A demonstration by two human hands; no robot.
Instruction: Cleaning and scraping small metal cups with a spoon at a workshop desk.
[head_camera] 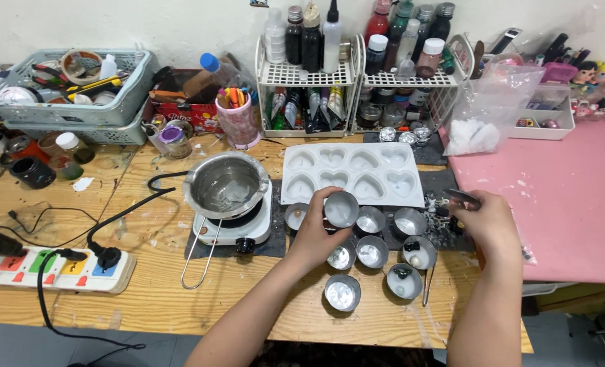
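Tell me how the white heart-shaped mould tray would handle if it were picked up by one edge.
The white heart mould tray looks thin and matte like silicone, so it would probably sag rather than stay stiff. Its heart cavities appear empty, so it is likely light. It lies flat on a dark mat, so it seems unlikely to tip or roll, and may grip rather than slide when pushed.

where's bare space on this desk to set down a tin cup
Bare wood lies between the power strip and the hot plate, and along the near edge below the small tin cups. The pink mat is mostly bare. Crowded: the back row and around both hands.
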